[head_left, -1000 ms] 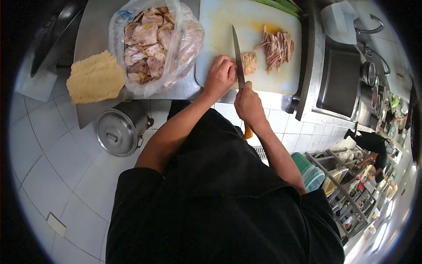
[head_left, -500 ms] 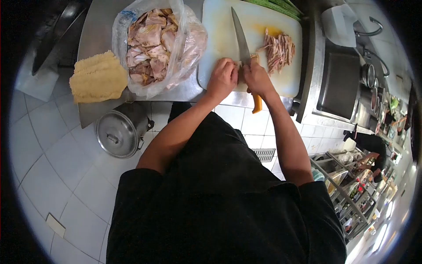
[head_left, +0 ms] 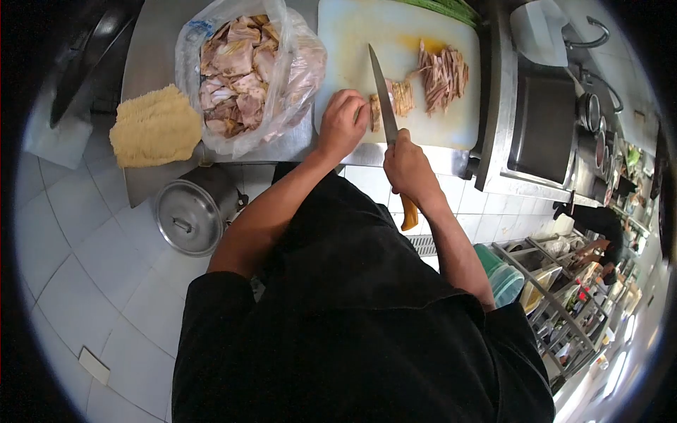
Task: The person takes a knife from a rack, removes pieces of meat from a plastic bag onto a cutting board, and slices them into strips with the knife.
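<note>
My right hand (head_left: 409,168) grips a long kitchen knife (head_left: 383,88) by its orange-yellow handle (head_left: 409,213). The blade slants up and left over the white cutting board (head_left: 345,42), crossing the small partly cut slab of meat (head_left: 402,99). Curled fingers of my left hand (head_left: 344,123) hold the meat's left end, close beside the blade; their tips are partly hidden. To the right on the board lies a pile of thin meat strips (head_left: 444,77). Left of the board, an open clear plastic bag (head_left: 282,84) holds many chunks of meat (head_left: 236,77).
Long green vegetables (head_left: 448,8) lie along the board's far edge. A tan folded cloth (head_left: 155,127) hangs over the counter's left corner. Below stands a lidded metal pot (head_left: 187,215). To the right are a sink (head_left: 541,127), shelving (head_left: 557,310) and another person (head_left: 599,229) bending.
My right hand has drawn the knife back toward me, and the blade has dropped lower. My left hand has shifted slightly left, exposing more of the meat between the hands.
</note>
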The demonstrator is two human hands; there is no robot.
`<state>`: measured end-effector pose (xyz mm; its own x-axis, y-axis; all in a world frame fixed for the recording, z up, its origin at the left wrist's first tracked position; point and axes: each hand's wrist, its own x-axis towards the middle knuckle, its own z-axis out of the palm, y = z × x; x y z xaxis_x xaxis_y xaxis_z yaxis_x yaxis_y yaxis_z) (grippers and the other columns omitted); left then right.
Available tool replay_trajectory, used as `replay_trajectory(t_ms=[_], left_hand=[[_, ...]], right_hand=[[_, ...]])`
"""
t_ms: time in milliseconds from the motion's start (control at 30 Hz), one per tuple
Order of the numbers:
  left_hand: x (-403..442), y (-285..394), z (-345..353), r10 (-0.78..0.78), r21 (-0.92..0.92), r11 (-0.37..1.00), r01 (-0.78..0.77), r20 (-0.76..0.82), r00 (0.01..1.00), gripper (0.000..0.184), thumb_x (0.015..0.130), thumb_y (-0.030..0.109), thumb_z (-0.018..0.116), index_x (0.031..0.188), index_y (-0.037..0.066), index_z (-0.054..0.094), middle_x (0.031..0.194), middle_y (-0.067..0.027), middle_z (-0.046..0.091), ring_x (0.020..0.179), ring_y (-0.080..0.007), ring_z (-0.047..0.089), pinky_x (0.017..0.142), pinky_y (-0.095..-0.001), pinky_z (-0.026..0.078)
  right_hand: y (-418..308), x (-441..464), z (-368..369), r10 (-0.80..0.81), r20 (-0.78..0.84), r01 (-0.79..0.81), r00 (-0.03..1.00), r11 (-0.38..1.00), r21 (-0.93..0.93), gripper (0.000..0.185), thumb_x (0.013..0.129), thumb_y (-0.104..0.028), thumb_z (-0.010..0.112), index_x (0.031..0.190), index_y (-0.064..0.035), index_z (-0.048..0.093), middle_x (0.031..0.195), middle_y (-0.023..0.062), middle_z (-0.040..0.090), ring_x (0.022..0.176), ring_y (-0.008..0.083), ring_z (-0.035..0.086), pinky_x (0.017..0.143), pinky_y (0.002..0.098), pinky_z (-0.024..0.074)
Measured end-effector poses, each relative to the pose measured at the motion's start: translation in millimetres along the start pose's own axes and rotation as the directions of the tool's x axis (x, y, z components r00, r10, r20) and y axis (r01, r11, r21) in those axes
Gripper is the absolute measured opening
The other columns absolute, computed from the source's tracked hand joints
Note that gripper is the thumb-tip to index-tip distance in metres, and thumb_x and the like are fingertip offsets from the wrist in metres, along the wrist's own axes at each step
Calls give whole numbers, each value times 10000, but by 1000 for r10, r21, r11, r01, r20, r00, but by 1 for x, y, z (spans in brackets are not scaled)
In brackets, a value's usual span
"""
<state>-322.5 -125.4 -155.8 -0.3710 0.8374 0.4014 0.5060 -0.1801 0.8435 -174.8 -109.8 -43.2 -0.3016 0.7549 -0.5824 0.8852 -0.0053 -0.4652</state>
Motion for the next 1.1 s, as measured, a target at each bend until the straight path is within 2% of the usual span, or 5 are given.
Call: replay_trajectory(t_ms=[600, 833, 933, 967, 1100], left_hand=[[8, -7, 8, 26, 53, 998, -34, 145, 989, 106, 784, -6, 704, 852, 13, 624, 943, -101, 652, 905, -333, 615, 830, -432, 485], [6, -9, 13, 62, 91, 993, -75, 140, 988, 110, 792, 15, 689, 834, 33, 589, 941, -101, 614, 921, -332, 593, 822, -440, 471], [3, -6, 11, 45, 103, 993, -60, 150, 988, 107, 808, 23, 692, 850, 30, 594, 943, -106, 617, 923, -334, 591, 828, -439, 472], [3, -5, 12, 45, 85, 995, -57, 131, 990, 105, 809, 22, 695, 851, 28, 599, 943, -107, 618, 922, -335, 591, 828, -437, 474], [1, -6, 7, 33, 49, 998, -34, 37, 999, 97, 810, 15, 707, 857, 20, 622, 949, -112, 625, 921, -337, 595, 825, -429, 485]], right_hand=[[13, 27, 37, -114, -150, 110, 982, 993, -34, 252, 913, -113, 533, 1014, 90, 422, 772, 366, 638, 773, 551, 644, 713, 597, 529], [20, 94, 19, -160, -133, 182, 978, 967, 179, 274, 946, -182, 515, 1028, 68, 439, 784, 363, 643, 772, 522, 659, 725, 569, 541], [12, 90, -5, -112, -87, 122, 990, 985, 122, 230, 1003, -176, 460, 999, 53, 437, 732, 284, 645, 508, 374, 662, 465, 445, 546], [14, 89, -11, -164, -85, 168, 983, 985, 32, 231, 948, -160, 479, 991, 65, 443, 763, 352, 647, 680, 476, 681, 659, 527, 562], [-8, 53, -25, -27, 19, 25, 999, 997, 78, 222, 943, -143, 478, 985, 72, 442, 762, 359, 644, 703, 494, 676, 679, 537, 559]])
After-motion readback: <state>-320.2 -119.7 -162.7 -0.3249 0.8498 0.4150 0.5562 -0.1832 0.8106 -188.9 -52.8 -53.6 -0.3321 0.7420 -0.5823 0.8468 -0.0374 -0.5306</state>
